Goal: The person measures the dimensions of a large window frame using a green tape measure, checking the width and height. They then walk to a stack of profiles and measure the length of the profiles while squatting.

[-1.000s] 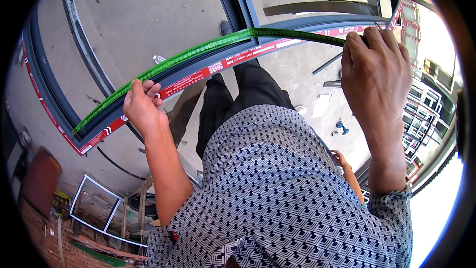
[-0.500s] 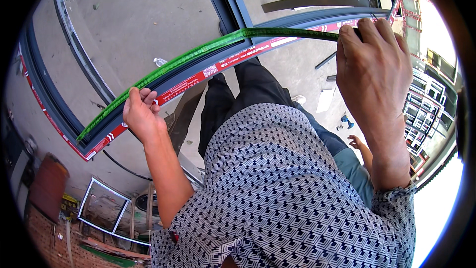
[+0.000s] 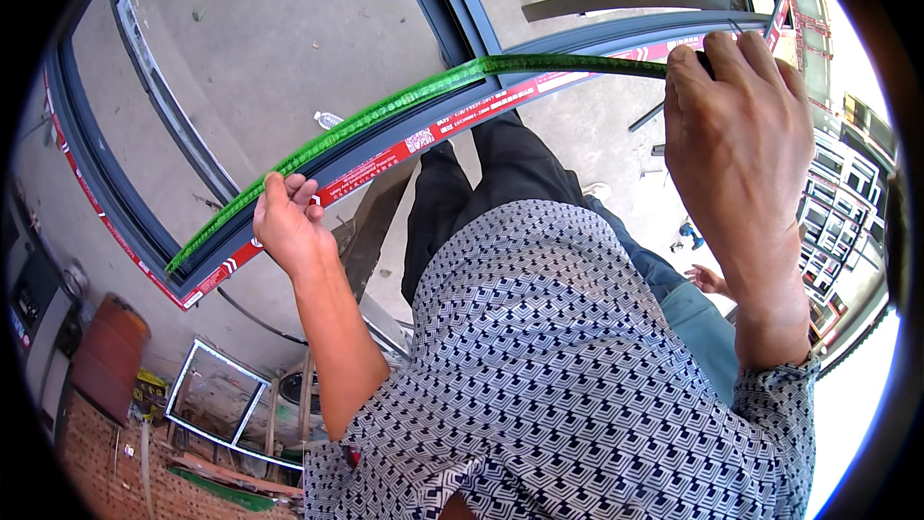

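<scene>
The green blade of a tape measure (image 3: 385, 108) runs along the grey window frame (image 3: 491, 85), bowing up from its far left corner. At the right, my right hand (image 3: 736, 130) is closed round the dark case at the blade's other end; the fingers hide most of it. My left hand (image 3: 294, 221) is by the frame's near edge, palm up. Its fingers are loosely curled and slightly apart, with one fingertip against the blade's edge. Red printed protective tape (image 3: 385, 159) covers the frame's near side.
A clear plastic bottle (image 3: 327, 119) lies on the floor past the frame. Another person's hand (image 3: 707, 279) shows at the right, beside a blue tool (image 3: 689, 235). A small white-edged frame (image 3: 217, 390) stands lower left, near a brown panel (image 3: 106, 356). Window frames (image 3: 835, 202) lean far right.
The whole view has shifted slightly, so the scene sits a little further right. Both hands keep about the same places along the blade and frame.
</scene>
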Action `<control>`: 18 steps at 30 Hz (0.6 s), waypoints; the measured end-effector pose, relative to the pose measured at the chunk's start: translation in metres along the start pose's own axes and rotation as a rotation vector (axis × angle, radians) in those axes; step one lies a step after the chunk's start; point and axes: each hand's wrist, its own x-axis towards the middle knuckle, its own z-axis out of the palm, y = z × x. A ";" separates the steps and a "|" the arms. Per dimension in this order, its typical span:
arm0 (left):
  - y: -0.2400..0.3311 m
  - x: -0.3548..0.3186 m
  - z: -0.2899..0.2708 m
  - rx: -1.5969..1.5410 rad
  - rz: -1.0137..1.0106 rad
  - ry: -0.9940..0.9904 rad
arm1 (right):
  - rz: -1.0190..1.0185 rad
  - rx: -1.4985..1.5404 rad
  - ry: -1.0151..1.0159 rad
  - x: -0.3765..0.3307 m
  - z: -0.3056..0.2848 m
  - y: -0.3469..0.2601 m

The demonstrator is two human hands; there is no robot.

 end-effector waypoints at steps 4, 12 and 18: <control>-0.002 0.001 -0.004 -0.024 -0.012 -0.016 | 0.010 0.015 0.016 -0.001 0.000 -0.001; -0.005 0.008 -0.015 -0.040 -0.006 -0.044 | 0.017 0.036 0.032 -0.002 -0.003 -0.005; -0.004 0.008 -0.017 -0.031 0.000 -0.059 | 0.025 -0.011 0.021 -0.004 -0.002 -0.008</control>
